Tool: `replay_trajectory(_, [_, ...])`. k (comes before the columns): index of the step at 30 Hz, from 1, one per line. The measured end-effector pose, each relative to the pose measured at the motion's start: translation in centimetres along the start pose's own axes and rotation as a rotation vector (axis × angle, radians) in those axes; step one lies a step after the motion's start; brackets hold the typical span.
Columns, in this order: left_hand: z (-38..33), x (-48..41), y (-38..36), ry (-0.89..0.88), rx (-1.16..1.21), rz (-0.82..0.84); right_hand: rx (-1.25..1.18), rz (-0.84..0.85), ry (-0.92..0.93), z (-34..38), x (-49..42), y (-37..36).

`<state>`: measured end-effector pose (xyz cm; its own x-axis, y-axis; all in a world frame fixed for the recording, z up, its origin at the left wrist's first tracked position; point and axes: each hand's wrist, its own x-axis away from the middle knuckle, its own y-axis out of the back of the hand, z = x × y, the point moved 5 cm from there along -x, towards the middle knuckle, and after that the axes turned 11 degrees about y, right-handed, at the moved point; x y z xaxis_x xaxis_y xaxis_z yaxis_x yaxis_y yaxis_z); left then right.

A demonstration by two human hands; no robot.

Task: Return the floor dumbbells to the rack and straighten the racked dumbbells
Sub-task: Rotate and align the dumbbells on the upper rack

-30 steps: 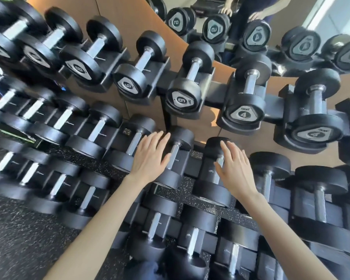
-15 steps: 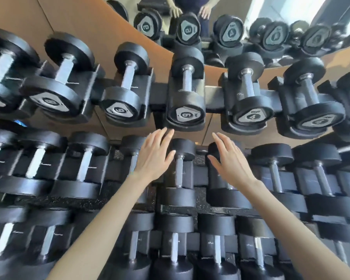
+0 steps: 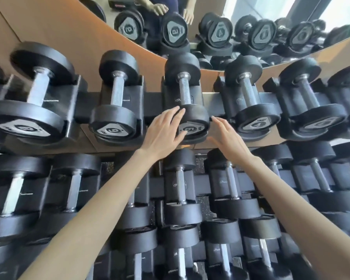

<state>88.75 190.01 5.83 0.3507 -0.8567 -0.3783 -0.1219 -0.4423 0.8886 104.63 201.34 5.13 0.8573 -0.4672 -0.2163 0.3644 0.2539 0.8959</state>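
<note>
- Both bare arms are up at the rack, reaching for the top row, and the target is the centre dumbbell, sitting in its black cradle with the knurled handle running away from the camera.
- The left hand is flat and relaxed, its straight fingers laid on the left side of that dumbbell's near head. It covers part of the number plate, nothing curled, nothing gripped.
- The right hand is flat too, fingers straight and close together, just off the right side of the same head. Touching it or a shade clear? Cannot tell.
- It is tight up there. The left neighbour sits just beside the left hand and the right neighbour, marked 4, just beyond the right hand's fingertips.
- Under the forearms runs the middle row, dumbbells packed head to head, and the bottom row lies below that.
- Behind the top row a mirror repeats the number plates.
</note>
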Motion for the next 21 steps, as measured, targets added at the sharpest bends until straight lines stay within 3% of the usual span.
replay_trajectory(6, [-1.5, -4.4, -2.3, -0.026, 0.132, -0.057, -0.187, 0.020, 0.013, -3.5, -4.9, -2.9])
replay_trajectory(12, [-0.4, -4.8, -3.6, -0.020, 0.311, -0.298, -0.293, 0.017, 0.095, -4.7, -6.1, -3.4])
replay_trajectory(16, [2.1, -3.4, -3.9, 0.096, 0.590, -0.376, -0.123, 0.086, 0.234, -2.5, -7.1, -1.5])
replay_trajectory(21, [2.9, -1.9, -7.0, 0.358, 0.857, -0.517, 0.162, 0.039, 0.485, -0.1, -8.0, 0.9])
